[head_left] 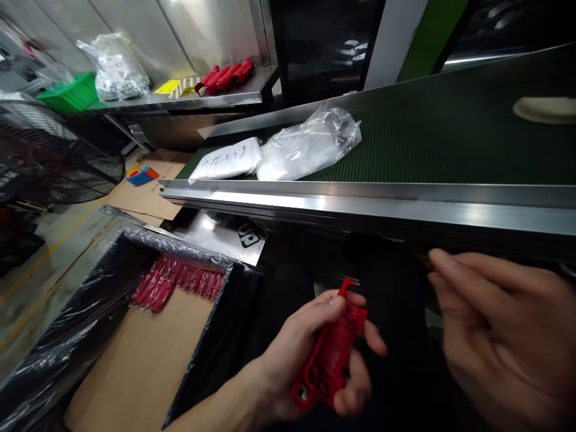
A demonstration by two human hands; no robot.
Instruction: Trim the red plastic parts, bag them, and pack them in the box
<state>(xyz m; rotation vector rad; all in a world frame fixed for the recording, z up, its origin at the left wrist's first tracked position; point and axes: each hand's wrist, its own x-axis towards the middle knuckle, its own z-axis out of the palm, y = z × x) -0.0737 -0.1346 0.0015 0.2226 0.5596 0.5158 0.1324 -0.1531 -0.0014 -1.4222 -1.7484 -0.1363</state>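
Observation:
A red plastic housing (332, 351) with a hollow, ribbed inside lies in my left hand (288, 342). My thumb presses near its upper end, and the fingers curl around its far side. At its lower end is a round hole with a metal-looking ring. To the right, apart from the housing, my right hand (508, 324) has thumb and forefinger pinched together. Whatever sits between those fingertips, if anything, is too small or blurred to make out. Both hands are over my dark-clothed lap, below the conveyor's metal edge (382, 201).
Two clear bags of white material (310, 144) rest on the green conveyor belt (427, 138). A black-lined box (211, 324) at lower left holds wrapped red parts (175, 282) on cardboard. Several red housings (227, 77) lie on a metal shelf. A fan (54, 150) stands far left.

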